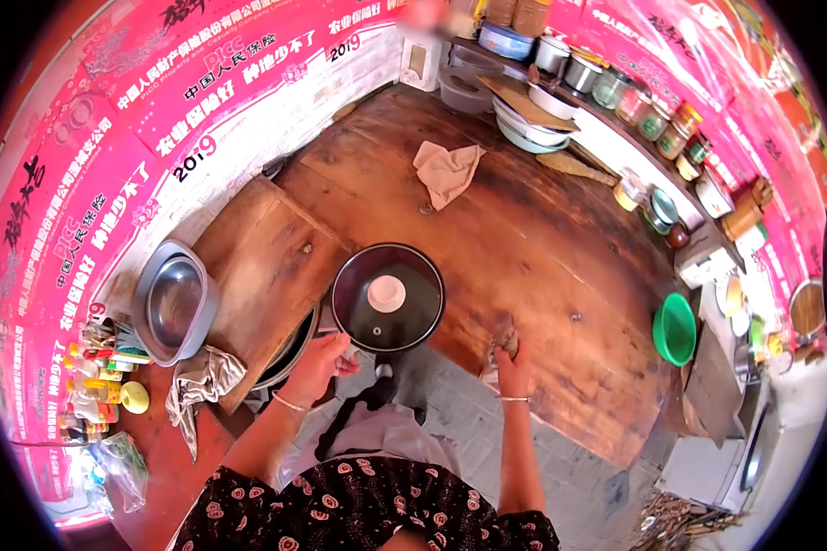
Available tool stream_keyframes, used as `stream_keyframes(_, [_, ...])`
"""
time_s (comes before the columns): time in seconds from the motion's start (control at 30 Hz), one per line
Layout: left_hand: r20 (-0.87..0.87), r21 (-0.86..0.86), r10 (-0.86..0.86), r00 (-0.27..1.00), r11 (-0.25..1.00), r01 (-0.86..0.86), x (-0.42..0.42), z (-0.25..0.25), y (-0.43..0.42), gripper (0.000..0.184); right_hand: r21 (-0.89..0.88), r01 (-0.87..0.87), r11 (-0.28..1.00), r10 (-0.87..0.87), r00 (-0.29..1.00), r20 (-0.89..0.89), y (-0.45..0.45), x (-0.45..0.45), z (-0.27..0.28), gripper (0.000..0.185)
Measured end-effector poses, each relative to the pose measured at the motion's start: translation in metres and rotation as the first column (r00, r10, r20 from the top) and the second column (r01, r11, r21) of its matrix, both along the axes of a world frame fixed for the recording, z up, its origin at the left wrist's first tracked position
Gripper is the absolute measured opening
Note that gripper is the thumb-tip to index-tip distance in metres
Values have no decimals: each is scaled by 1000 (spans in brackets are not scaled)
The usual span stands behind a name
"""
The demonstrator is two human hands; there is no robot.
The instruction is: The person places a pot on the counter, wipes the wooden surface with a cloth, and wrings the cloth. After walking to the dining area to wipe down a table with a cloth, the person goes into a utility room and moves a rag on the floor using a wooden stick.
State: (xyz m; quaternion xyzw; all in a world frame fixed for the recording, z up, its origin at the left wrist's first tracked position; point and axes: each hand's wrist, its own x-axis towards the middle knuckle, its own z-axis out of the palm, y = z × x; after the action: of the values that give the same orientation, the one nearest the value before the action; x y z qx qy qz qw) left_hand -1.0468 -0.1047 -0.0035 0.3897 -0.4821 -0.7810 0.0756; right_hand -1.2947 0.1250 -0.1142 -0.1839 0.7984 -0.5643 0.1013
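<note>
A black pan with a glass lid (412, 317) and a pale round knob (386, 294) sits at the front edge of the wooden counter, its handle toward me. My left hand (320, 369) is just left of the pan, fingers loosely curled, thumb apart, and nothing visible in it. At the counter's edge, right of the pan, my right hand (508, 360) grips a crumpled brownish rag (504, 334), part of which hangs below the fingers. Farther back, a pinkish-tan cloth (447, 173) lies on the wood.
The wooden counter (560, 248) curves around me. On the left are a grey basin (176, 303), a draped cloth (204, 378) and several bottles (96, 390). Stacked bowls (528, 124) and a shelf of jars (632, 101) line the back right. A green bowl (674, 329) stands at right.
</note>
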Motion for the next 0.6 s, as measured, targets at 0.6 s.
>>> stream_keyframes(0.6, [-78, 19, 64, 995, 998, -63, -265, -43, -276, 34, 600, 17, 800, 29, 997, -67, -87, -161, -103, 54])
